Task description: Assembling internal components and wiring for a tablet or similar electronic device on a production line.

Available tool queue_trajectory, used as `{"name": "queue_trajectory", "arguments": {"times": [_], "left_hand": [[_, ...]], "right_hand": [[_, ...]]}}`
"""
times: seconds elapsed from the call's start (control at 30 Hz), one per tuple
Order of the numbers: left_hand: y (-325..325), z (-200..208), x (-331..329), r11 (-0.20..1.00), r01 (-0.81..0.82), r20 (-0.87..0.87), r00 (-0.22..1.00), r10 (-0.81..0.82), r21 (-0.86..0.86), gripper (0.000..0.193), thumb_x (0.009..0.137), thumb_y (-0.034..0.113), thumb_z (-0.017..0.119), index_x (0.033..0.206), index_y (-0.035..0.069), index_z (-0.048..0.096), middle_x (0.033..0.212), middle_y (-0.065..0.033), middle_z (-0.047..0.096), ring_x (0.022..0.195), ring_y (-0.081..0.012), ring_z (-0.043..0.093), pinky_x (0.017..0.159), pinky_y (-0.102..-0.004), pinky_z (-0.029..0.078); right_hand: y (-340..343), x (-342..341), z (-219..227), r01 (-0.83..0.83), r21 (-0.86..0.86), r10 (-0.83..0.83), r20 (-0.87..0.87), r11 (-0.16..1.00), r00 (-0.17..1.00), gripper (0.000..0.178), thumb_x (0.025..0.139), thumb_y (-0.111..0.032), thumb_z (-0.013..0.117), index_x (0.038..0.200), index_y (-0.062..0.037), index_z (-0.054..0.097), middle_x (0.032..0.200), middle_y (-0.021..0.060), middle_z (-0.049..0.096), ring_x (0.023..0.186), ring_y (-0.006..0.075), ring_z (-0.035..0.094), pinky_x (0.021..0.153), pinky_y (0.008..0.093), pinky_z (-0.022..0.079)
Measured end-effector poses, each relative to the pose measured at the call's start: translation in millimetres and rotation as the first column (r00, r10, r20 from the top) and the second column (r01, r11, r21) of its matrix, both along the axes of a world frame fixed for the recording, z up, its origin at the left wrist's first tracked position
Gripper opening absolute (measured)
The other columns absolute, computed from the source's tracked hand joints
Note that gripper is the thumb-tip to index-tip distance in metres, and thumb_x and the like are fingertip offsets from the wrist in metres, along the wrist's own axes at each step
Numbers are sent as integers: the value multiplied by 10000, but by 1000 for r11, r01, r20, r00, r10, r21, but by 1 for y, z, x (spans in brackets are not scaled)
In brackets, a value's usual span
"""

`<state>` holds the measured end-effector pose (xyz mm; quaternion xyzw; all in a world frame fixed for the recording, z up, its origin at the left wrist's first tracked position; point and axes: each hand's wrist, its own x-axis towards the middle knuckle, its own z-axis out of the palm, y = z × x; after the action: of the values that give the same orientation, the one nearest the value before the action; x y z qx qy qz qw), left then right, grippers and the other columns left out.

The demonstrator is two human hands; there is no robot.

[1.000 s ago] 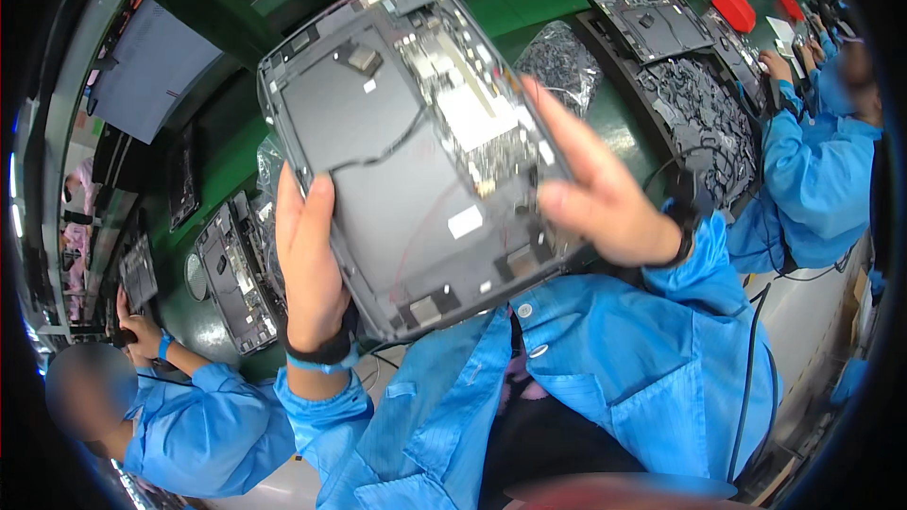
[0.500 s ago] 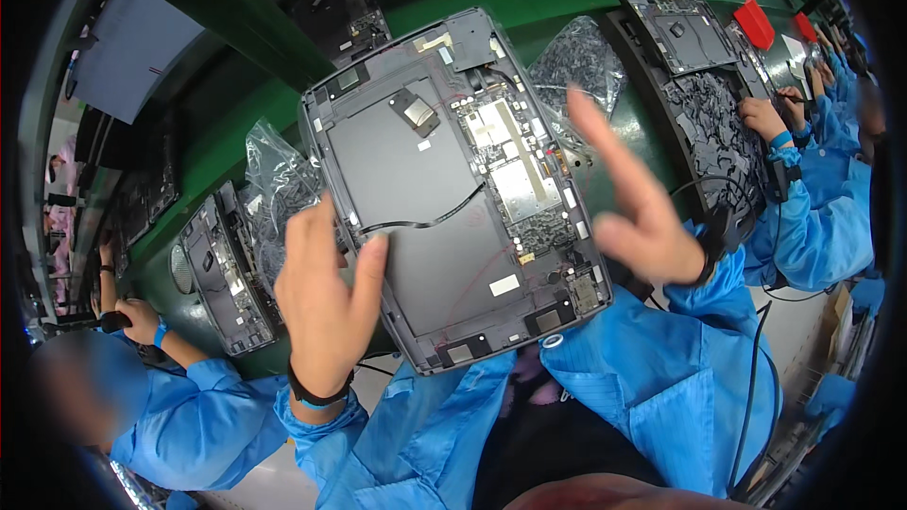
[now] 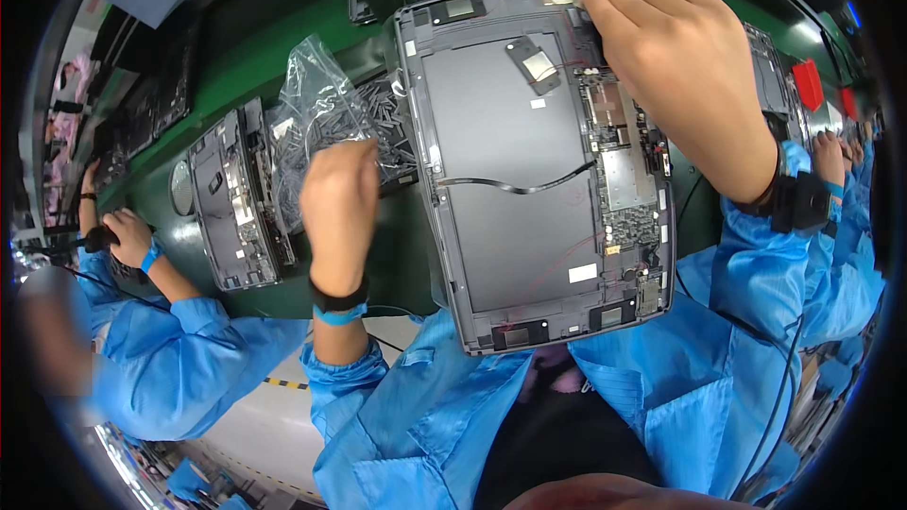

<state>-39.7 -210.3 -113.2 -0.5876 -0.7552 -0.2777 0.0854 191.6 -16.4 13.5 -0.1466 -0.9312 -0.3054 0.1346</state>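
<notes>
a person in a blue jacket (image 3: 406, 453) has an opened grey tablet (image 3: 515, 260) in front of their chest, its near end overlapping the jacket and its far end over the green table (image 3: 397, 269). from where i stand, i cannot tell whether it also rests on the table. the two hands are well apart. the right hand (image 3: 685, 80) is clamped on the tablet's far right corner, fingers curled over the rim. the left hand (image 3: 338, 198) is off the tablet, just beside a clear plastic bag (image 3: 316, 80) and a heap of small dark strips (image 3: 383, 109); its fingers are drawn in, and i cannot tell whether they pinch anything.

inside the tablet, a black cable (image 3: 524, 190) crosses a flat dark panel, beside a bare circuit board (image 3: 628, 184). a small dark block (image 3: 535, 66) lies tilted near the top, joined to thin wires. the tablet looks stiff, fairly light and perhaps slippery at its smooth edges. the board and wires seem fragile, so the outer rim is the safer hold.
</notes>
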Motion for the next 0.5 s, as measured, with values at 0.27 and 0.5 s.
{"name": "queue_trajectory", "arguments": {"times": [0.27,0.5], "left_hand": [[28,-38,3,996,-17,61,998,22,-84,197,796,8,584,992,-1,586,917,-173,567,891,-363,539,765,-412,456],[24,-90,-22,1000,-20,489,872,24,-14,336,946,107,410,1218,-59,519,1187,-200,560,1102,-307,533,940,-359,412]], "right_hand": [[-18,19,-1,-181,-66,159,-255,981,954,363,637,9,679,998,-36,682,987,65,698,802,203,657,631,291,462],[-8,68,-29,-343,-433,213,-321,834,923,384,664,-277,729,933,-11,660,1084,110,649,822,224,616,605,301,434]]}}
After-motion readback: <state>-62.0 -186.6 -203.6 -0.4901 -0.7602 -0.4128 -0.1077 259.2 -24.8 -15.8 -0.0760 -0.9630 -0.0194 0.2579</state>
